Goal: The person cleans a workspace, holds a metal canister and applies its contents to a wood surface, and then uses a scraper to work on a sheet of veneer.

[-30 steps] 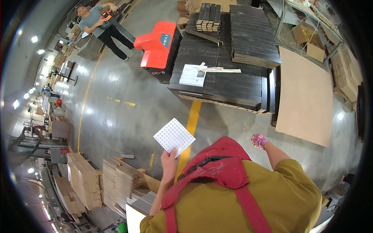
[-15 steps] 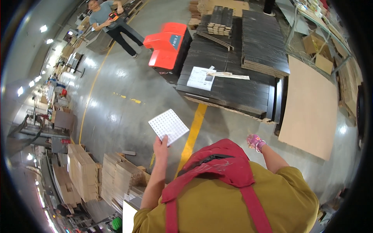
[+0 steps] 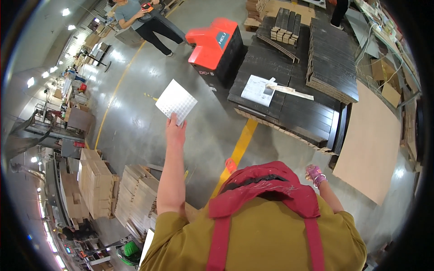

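Observation:
My left hand (image 3: 175,128) reaches forward, bare, pinching the near corner of a white sheet (image 3: 175,101) covered with rows of small round dots, like a sticker sheet. The sheet is held above the grey floor, and its far part looks pale with glare. Low at my right side hangs my right hand (image 3: 315,174) in a pink patterned glove, fingers loosely bent and slightly apart; nothing shows in it. The stack of dark boards (image 3: 289,108) lies ahead of it, not touched. On that stack rest printed papers (image 3: 258,90) and a pale strip (image 3: 293,91).
A red and black pallet truck (image 3: 216,47) stands ahead, with a person (image 3: 149,22) at its handle. A large tan panel (image 3: 368,149) leans low on the right. Stacked boards (image 3: 133,194) and a carton-coloured stack (image 3: 97,183) stand at left. A yellow line (image 3: 239,147) crosses the floor.
My left hand has moved forward and left with the sheet, and the arm is straighter. The view has shifted, so the truck and boards sit farther right. A red shoe tip now shows beyond my apron.

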The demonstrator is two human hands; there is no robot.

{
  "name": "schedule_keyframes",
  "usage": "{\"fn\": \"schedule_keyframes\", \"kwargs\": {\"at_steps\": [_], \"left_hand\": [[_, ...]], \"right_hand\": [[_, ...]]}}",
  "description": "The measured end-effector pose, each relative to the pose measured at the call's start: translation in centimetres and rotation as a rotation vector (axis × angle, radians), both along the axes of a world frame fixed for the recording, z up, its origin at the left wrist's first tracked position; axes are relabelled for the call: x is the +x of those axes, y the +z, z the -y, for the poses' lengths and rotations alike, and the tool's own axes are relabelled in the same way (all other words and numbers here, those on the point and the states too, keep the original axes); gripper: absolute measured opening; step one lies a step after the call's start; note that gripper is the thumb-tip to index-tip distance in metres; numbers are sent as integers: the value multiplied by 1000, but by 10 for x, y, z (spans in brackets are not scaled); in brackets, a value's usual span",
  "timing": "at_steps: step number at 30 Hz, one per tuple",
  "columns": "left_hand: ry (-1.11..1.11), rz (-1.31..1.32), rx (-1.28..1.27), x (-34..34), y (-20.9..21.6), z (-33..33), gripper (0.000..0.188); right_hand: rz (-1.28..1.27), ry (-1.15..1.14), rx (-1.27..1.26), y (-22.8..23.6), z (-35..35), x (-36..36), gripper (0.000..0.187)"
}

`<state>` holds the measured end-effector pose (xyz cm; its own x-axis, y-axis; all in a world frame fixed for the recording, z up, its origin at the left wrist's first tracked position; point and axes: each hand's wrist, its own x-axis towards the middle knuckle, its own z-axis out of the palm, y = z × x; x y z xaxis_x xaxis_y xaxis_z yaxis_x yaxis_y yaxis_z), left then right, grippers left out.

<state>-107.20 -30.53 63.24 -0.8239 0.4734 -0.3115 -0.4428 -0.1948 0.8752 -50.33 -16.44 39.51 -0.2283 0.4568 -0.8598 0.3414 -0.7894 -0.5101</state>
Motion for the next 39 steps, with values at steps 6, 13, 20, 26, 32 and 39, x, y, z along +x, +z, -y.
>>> {"fn": "schedule_keyframes", "kwargs": {"at_steps": [6,13,20,26,32,39], "left_hand": [[6,95,59,-83,-29,-3,22],[33,63,100,-234,-32,-3,17],[170,-97,86,-367,34,-52,18],[227,-138,15,-471,51,-94,18],[381,-175,21,-590,52,-110,14],[421,-266,-55,-701,28,-141,18]], "right_hand": [[13,-112,5,4,43,-40,7],[-76,371,221,-49,74,-113,6],[-322,780,799,-59,24,-194,11],[-6,165,245,-17,-15,-251,15],[88,-110,302,40,5,-293,13],[586,871,592,-40,135,-297,13]]}}
